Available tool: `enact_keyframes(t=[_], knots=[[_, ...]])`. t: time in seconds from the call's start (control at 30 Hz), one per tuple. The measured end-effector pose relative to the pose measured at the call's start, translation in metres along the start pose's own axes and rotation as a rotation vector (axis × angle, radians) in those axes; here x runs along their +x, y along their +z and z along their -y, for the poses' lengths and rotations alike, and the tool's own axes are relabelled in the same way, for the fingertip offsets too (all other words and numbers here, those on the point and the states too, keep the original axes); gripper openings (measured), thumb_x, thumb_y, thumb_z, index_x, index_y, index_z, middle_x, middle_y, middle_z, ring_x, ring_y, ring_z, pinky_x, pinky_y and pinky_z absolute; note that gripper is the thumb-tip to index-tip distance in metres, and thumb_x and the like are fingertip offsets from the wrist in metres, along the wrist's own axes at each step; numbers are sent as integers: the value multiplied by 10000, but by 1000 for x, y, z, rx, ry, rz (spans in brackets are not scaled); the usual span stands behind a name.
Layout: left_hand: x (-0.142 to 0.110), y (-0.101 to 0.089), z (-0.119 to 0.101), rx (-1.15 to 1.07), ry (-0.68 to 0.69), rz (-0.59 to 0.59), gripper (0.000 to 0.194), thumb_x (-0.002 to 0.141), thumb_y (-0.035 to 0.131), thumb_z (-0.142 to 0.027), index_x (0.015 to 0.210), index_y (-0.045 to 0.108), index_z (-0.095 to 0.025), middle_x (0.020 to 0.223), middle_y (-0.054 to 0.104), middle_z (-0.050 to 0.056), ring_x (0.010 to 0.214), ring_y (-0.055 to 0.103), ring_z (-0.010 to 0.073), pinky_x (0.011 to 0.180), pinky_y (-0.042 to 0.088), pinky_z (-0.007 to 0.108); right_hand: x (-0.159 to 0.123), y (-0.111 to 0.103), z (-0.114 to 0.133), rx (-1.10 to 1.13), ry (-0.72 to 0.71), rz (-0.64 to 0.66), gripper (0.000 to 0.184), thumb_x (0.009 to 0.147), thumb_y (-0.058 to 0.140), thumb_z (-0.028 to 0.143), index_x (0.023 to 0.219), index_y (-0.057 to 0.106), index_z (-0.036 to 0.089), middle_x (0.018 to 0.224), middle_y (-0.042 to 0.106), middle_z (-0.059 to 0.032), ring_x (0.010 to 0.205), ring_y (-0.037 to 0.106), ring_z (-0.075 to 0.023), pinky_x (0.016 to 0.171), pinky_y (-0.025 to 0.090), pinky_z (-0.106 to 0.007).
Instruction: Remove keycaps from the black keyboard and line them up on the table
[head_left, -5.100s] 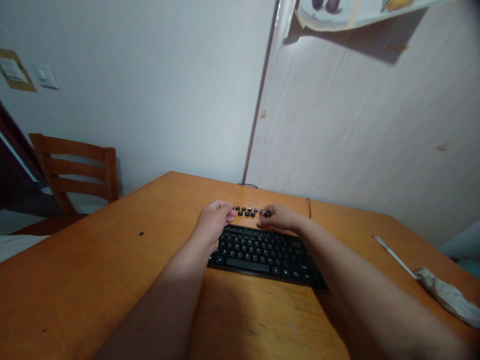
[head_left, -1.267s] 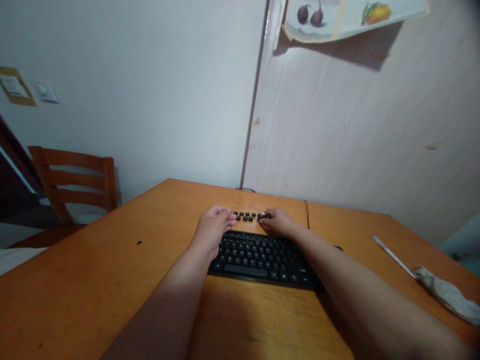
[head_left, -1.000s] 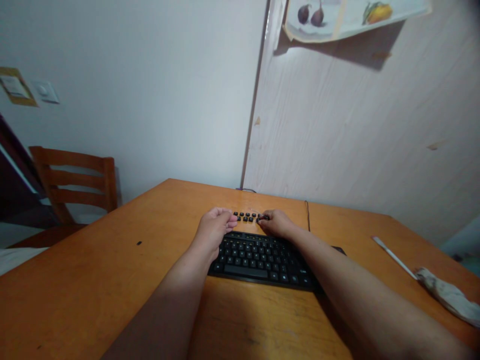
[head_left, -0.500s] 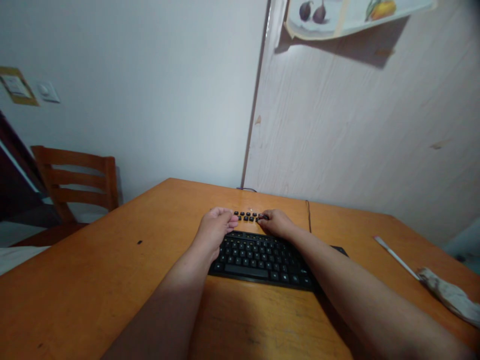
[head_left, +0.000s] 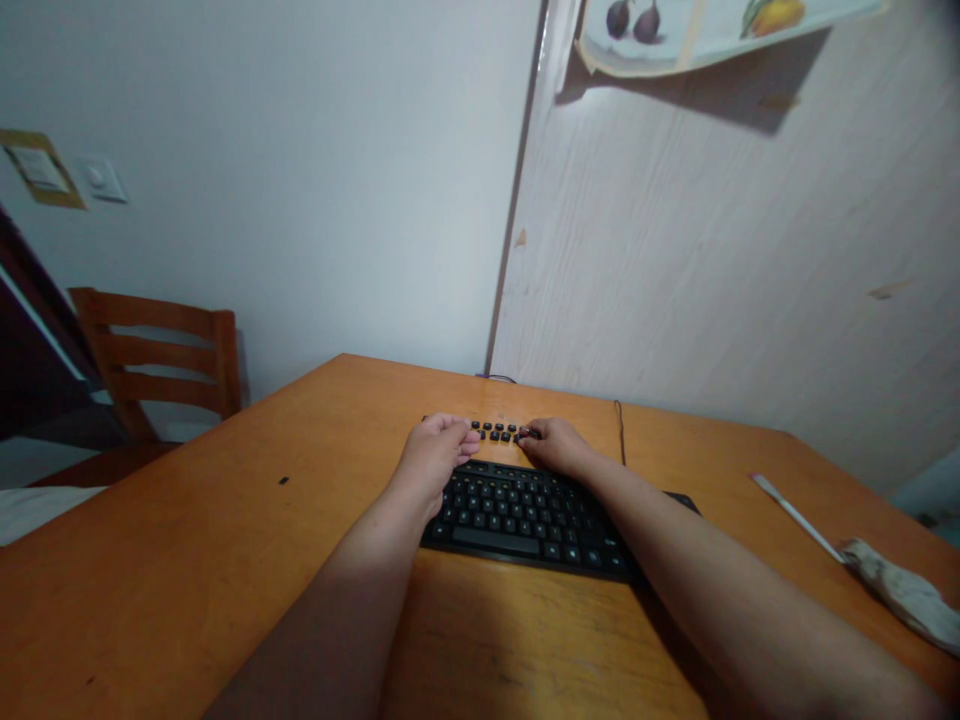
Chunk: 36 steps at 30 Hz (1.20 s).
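A black keyboard [head_left: 495,515] lies on the wooden table, with its right part under my right forearm. Just behind it, small loose black keycaps [head_left: 500,432] stand in two short rows. At the right end of these rows, my right hand [head_left: 556,445] pinches a dark keycap [head_left: 531,433] between thumb and fingers, low over the tabletop. My left hand [head_left: 435,455] is at the left end, its thumb and fingers pressed together beside the keycaps. Whether anything is between those fingers is hidden. Small yellowish spots show along the keyboard's upper key row.
On the table [head_left: 330,430], a small black piece [head_left: 283,481] lies to the left. A white-handled brush [head_left: 795,515] and a crumpled cloth [head_left: 900,595] are at the right. A cable [head_left: 620,432] runs behind the keyboard. A wooden chair [head_left: 161,350] stands at the left.
The whole view has shifted slightly as the head moved. Both hands keep nearly the same pose at the two ends of the keycap rows.
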<state>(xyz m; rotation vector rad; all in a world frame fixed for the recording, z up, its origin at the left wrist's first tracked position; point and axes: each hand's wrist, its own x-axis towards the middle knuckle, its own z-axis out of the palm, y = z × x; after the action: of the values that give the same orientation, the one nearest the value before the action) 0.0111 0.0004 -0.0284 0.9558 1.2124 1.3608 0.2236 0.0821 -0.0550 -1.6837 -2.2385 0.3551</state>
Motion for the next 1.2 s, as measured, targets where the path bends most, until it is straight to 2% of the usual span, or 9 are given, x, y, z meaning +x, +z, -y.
enact_keyframes(t=[0.47, 0.73, 0.87, 0.93, 1.07, 1.2], knots=[[-2, 1, -2, 31, 0, -3, 148, 803, 609, -283, 857, 580, -149, 811, 690, 68, 678, 623, 105, 674, 468, 228, -2, -1, 1, 37, -4, -2, 252, 821, 597, 321, 976, 743, 187, 844, 727, -65, 743, 623, -178, 627, 405, -240], [-2, 2, -4, 40, -13, 1, 175, 802, 611, -303, 867, 582, -144, 815, 691, 70, 673, 622, 105, 665, 466, 230, -2, 0, -1, 160, 16, -21, 270, 829, 602, 394, 932, 729, 179, 732, 700, -41, 638, 590, -154, 580, 388, -238], [-2, 2, -4, 37, -10, 6, 163, 797, 607, -297, 855, 577, -148, 816, 693, 65, 666, 619, 100, 662, 464, 227, -2, -11, -1, 172, -43, -145, 242, 848, 541, 341, 829, 711, 169, 795, 707, -61, 729, 601, -170, 658, 414, -248], [-3, 2, -4, 37, 0, 14, 164, 790, 611, -298, 851, 576, -150, 815, 695, 65, 673, 624, 105, 666, 467, 229, -4, -20, -1, 227, -30, -189, 267, 858, 493, 325, 805, 699, 163, 756, 688, -60, 705, 596, -171, 650, 414, -256], [-2, 3, -1, 78, 33, 32, 184, 778, 621, -321, 836, 585, -150, 821, 699, 72, 686, 628, 115, 663, 463, 233, -16, -36, -1, 480, 55, -195, 351, 863, 425, 366, 869, 705, 154, 653, 626, -30, 587, 561, -157, 591, 411, -268], [-1, 6, 3, 139, 63, 61, 202, 778, 616, -340, 837, 597, -148, 810, 696, 73, 674, 618, 121, 657, 456, 242, -35, -47, 1, 545, -4, -282, 419, 871, 422, 438, 734, 703, 158, 669, 594, -34, 679, 556, -164, 630, 407, -273]])
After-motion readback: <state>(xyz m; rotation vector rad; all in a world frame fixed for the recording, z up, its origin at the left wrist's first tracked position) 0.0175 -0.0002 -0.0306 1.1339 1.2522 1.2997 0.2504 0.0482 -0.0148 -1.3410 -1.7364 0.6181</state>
